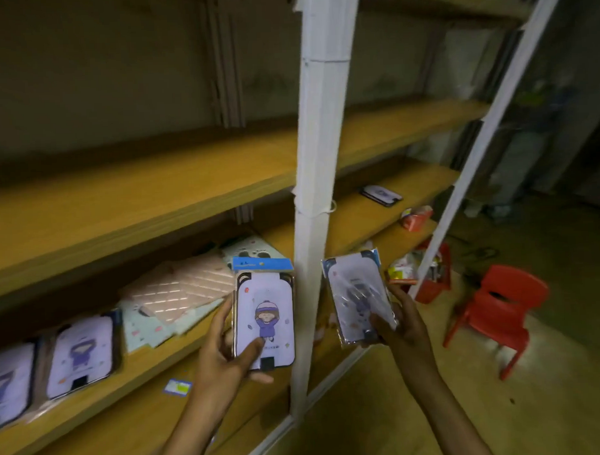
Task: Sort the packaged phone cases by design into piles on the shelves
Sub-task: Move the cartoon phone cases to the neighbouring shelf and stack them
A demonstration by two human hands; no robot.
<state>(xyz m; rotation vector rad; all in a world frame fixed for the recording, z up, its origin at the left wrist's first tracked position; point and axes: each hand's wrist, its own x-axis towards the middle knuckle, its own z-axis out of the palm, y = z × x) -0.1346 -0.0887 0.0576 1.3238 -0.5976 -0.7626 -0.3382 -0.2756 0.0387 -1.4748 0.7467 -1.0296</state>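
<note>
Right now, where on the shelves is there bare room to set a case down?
The upper shelf is bare. The case shelf is free between the white post and the lone case; left of the post, piles crowd it.

The single head-worn camera looked forward and down, tilted. It sat close to the wooden shelves (pixel 128 206) and both hands.

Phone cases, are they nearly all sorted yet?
Partly. Piles already lie on the shelf: purple cartoon cases at left, a pink quilted and mint heap beside them. The left hand holds one purple cartoon case; the right hand holds another case. Both need placing. How many remain can't be seen.
</note>
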